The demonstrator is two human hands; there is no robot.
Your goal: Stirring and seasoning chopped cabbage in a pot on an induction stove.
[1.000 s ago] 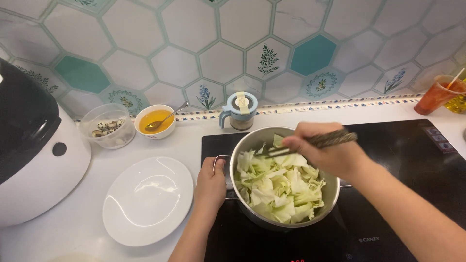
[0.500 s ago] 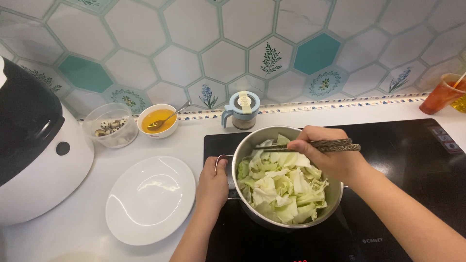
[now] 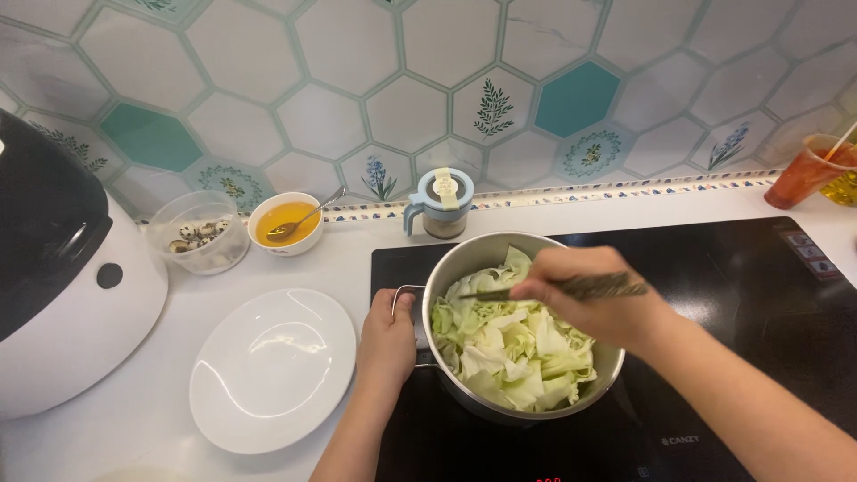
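Note:
A steel pot [image 3: 464,259] full of pale green cabbage pieces [image 3: 513,353] stands on a black induction hob [image 3: 741,295]. My left hand [image 3: 386,344] grips the pot's left side handle [image 3: 403,295]. My right hand [image 3: 594,303] is over the pot and holds a pair of dark chopsticks [image 3: 558,289], whose tips point left into the cabbage.
An empty white plate [image 3: 272,366] lies left of the pot. Behind it are a small bowl of orange liquid with a spoon [image 3: 286,223], a clear tub of speckled eggs [image 3: 196,234] and a lidded jar [image 3: 444,203]. A white and black cooker [image 3: 62,277] fills the left edge. Orange cup [image 3: 806,174] at far right.
My right hand has shifted the chopsticks a little lower and left over the cabbage. My left hand stays on the pot handle.

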